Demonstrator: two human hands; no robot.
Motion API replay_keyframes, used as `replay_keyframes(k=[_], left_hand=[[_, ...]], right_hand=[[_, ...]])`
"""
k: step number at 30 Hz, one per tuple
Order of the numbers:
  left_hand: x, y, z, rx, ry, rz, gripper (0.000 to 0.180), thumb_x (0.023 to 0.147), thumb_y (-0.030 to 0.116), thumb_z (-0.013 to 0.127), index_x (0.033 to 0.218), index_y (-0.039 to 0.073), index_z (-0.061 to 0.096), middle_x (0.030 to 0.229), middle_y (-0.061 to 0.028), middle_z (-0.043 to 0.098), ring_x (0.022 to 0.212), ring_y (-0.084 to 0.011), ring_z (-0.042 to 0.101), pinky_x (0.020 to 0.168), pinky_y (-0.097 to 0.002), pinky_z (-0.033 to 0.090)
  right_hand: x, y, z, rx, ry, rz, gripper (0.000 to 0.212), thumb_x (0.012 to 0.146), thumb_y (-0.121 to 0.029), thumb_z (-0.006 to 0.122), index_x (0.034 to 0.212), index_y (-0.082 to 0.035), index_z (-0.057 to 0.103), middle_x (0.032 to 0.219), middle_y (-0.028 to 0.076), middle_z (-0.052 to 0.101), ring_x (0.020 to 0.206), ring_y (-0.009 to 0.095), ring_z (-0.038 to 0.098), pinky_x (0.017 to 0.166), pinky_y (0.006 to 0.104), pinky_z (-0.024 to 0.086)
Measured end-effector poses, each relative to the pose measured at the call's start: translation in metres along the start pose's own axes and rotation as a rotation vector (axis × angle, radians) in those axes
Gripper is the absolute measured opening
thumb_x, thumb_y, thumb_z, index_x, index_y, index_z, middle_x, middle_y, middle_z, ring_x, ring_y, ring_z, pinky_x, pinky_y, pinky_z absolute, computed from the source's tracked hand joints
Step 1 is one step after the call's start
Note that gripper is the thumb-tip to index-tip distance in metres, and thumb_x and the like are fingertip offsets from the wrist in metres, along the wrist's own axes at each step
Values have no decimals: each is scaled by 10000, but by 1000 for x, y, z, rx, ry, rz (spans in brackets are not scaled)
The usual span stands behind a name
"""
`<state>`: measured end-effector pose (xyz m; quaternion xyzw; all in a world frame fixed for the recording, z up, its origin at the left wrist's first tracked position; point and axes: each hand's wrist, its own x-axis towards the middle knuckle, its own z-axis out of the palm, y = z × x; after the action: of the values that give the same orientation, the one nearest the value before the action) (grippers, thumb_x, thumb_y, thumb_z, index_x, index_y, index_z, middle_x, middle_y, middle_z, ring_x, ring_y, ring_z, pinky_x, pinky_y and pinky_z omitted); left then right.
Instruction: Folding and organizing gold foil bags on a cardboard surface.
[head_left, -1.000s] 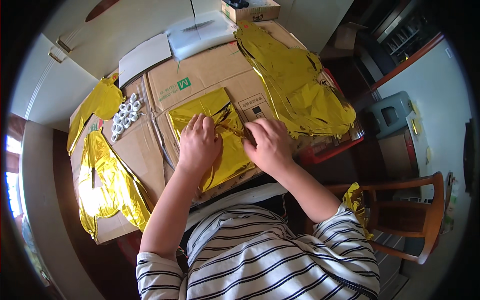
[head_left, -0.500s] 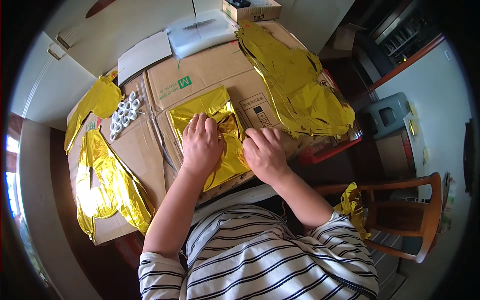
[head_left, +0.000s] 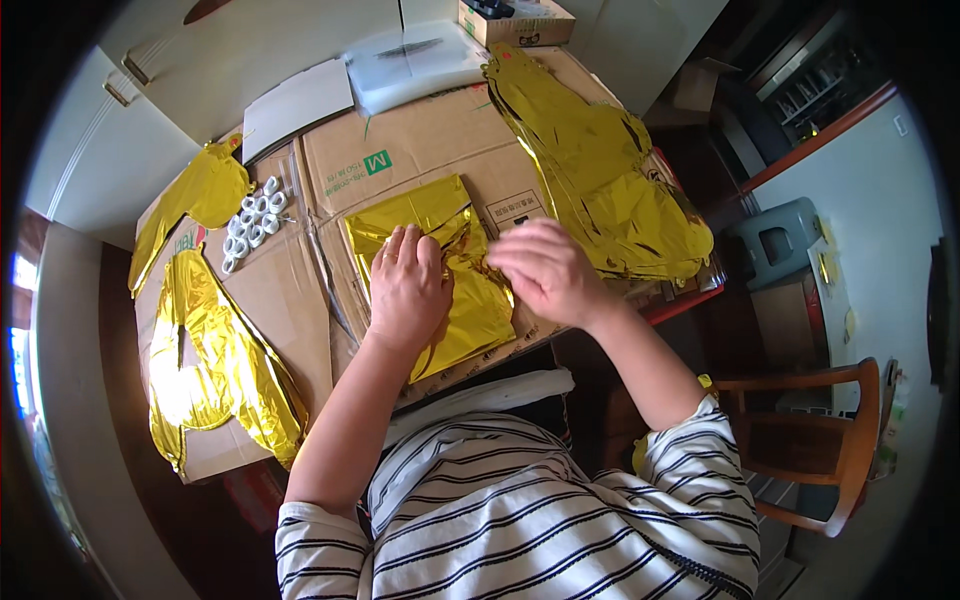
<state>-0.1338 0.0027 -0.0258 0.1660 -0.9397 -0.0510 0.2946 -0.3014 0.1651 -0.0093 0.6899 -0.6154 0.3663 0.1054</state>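
A folded piece of shiny gold foil, looking like a flat foil balloon (head_left: 470, 335), lies creased on the cardboard in front of me. My left hand (head_left: 410, 290) rests flat on it, fingers stretched out and a ring on one of them. At the foil's right edge, my right hand (head_left: 550, 270) is raised a little, its fingers pointing left and slightly blurred. The thumb stands apart from them, and I see nothing held there. Whether those fingertips touch the foil is hard to make out.
Large flat gold foil pieces lie at the right (head_left: 610, 170), far left (head_left: 205, 190) and near left (head_left: 215, 350). Several small white rings (head_left: 258, 220) cluster at the left. Behind are a white sheet (head_left: 298, 108), a clear plastic stack (head_left: 415, 70) and a small box (head_left: 520, 25). A wooden chair (head_left: 850, 440) stands right.
My right hand has lifted off the foil's right edge and moved up and right, its fingers uncurling. My left hand stays pressed on the foil. The view has shifted slightly.
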Motion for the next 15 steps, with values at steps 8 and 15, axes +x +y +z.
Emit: replay_keyframes(k=[8,15], left_hand=[[2,-1,-3,-87,37,-21,234,843,67,672,1037,-21,577,1168,-256,677,1125,-441,655,968,-480,535],[8,1,-22,-190,10,-129,266,867,42,652,1100,-64,580,1013,-223,707,964,-383,705,840,-430,581]], right_hand=[[23,26,9,-136,-275,-146,239,848,-169,726,1071,-91,763,1279,73,681,1265,296,573,1093,461,427],[25,18,8,-139,-142,-135,198,845,-162,707,997,-42,748,1217,134,657,1231,328,543,1113,487,392]])
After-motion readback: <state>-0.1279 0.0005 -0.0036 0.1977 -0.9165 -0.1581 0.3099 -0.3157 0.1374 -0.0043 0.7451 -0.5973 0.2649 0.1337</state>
